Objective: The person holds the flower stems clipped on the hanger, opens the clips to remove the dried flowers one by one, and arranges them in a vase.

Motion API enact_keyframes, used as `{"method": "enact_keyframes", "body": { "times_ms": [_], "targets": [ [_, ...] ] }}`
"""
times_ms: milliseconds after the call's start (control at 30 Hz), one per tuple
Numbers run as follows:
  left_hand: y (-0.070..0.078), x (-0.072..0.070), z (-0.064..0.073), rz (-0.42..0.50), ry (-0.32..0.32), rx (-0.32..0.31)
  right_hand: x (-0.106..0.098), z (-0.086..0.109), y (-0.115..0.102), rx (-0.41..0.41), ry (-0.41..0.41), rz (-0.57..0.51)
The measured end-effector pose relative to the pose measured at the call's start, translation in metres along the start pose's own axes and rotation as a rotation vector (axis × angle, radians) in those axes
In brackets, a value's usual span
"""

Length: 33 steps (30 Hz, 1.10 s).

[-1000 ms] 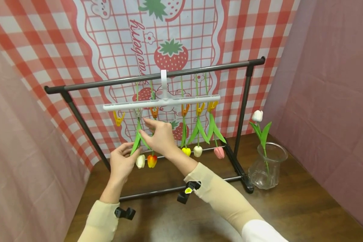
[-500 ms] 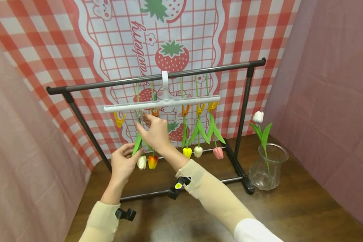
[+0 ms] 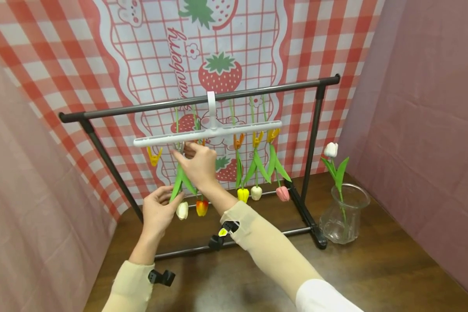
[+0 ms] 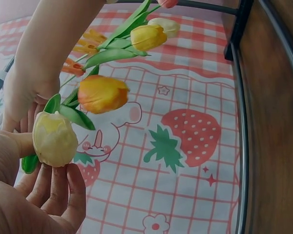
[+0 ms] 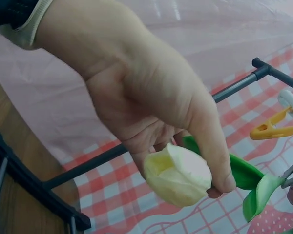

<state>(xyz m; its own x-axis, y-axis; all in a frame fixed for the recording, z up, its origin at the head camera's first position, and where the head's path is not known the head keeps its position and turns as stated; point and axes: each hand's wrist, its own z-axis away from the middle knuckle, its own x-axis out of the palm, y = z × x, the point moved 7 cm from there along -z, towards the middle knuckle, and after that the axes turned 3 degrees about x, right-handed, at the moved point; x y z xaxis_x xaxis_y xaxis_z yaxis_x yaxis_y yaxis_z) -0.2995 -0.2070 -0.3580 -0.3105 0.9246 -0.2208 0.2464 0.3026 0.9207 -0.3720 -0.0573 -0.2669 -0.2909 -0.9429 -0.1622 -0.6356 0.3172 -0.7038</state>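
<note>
An artificial white tulip (image 3: 182, 210) hangs head down below a white hanger (image 3: 238, 130). My left hand (image 3: 157, 212) pinches it between thumb and fingers just above the bloom, by the green leaves. Higher up, my right hand (image 3: 200, 169) pinches a grey clip (image 5: 291, 174) on the hanger, and the tulip's stem runs up past this clip. In the left wrist view the white bloom (image 4: 55, 139) faces the camera. Beside it hangs an orange-red tulip (image 3: 202, 208), its clip partly hidden by my right hand.
A yellow clip (image 3: 154, 157) hangs flowerless at the hanger's left end. To the right, clips hold yellow (image 3: 243, 195), cream (image 3: 256, 193) and pink (image 3: 283, 193) tulips. The dark rack (image 3: 253, 91) carries the hanger. A glass vase (image 3: 340, 225) with one white tulip (image 3: 331, 150) stands right.
My right hand has moved up and left from beside the stem to the grey clip, and its fingers now close on it. My left hand stays at the white tulip.
</note>
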Motion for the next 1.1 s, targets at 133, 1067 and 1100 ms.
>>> {"method": "enact_keyframes", "body": {
  "times_ms": [133, 1067, 1100],
  "targets": [
    [0.000, 0.000, 0.000, -0.003, 0.020, 0.012, -0.003, -0.001, -0.004, -0.028, 0.027, 0.006],
    [-0.014, -0.024, 0.024, -0.119, -0.030, 0.016, -0.006, 0.001, -0.019, -0.138, 0.001, 0.023],
    [-0.016, -0.031, 0.026, -0.132, -0.045, 0.016, -0.005, 0.001, -0.019, -0.131, -0.014, 0.015]
  ]
}}
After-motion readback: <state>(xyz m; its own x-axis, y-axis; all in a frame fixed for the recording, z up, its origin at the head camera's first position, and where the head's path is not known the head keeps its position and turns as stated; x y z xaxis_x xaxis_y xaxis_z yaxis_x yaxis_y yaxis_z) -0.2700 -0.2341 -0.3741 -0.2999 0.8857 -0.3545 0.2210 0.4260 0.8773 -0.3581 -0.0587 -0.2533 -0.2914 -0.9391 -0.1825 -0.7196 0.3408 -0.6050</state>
